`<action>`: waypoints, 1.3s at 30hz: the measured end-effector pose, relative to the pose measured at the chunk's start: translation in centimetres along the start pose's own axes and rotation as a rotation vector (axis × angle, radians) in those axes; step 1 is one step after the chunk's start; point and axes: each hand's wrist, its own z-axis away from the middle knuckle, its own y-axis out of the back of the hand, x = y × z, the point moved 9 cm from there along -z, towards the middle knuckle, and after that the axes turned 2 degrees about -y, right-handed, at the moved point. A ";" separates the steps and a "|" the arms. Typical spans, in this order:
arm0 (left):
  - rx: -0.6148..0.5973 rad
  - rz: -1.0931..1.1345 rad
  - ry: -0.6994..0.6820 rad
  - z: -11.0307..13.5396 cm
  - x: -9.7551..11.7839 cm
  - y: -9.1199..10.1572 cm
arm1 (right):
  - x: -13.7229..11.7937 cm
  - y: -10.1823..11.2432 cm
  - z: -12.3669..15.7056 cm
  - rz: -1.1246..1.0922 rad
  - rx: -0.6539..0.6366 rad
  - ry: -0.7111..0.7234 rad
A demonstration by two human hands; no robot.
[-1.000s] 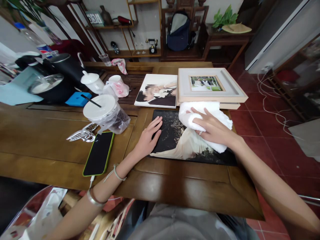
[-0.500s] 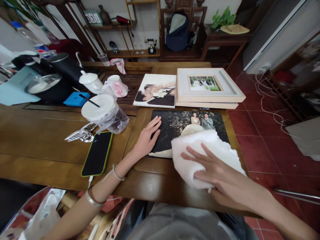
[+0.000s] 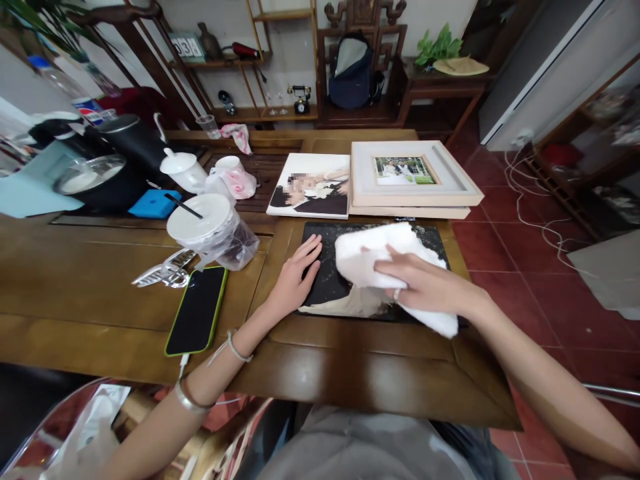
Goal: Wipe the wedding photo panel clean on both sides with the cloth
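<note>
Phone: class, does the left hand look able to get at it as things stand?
Probably yes. The left hand lies flat and empty on the edge of the dark photo; the phone lies uncovered on the table beside that forearm, nothing between them.

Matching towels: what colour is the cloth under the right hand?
The cloth is white; head view shows it best.
</note>
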 end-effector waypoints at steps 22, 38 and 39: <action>-0.001 -0.002 -0.001 0.1 -0.3 -0.1 | -7.2 -3.1 4.7 -0.107 -0.035 0.257; 0.003 -0.009 0.002 0.0 -0.4 0.0 | 0.8 -0.2 -2.3 -0.157 0.101 -0.015; 0.003 -0.012 0.004 0.0 -0.4 0.0 | 1.1 0.2 -3.3 -0.114 0.151 -0.016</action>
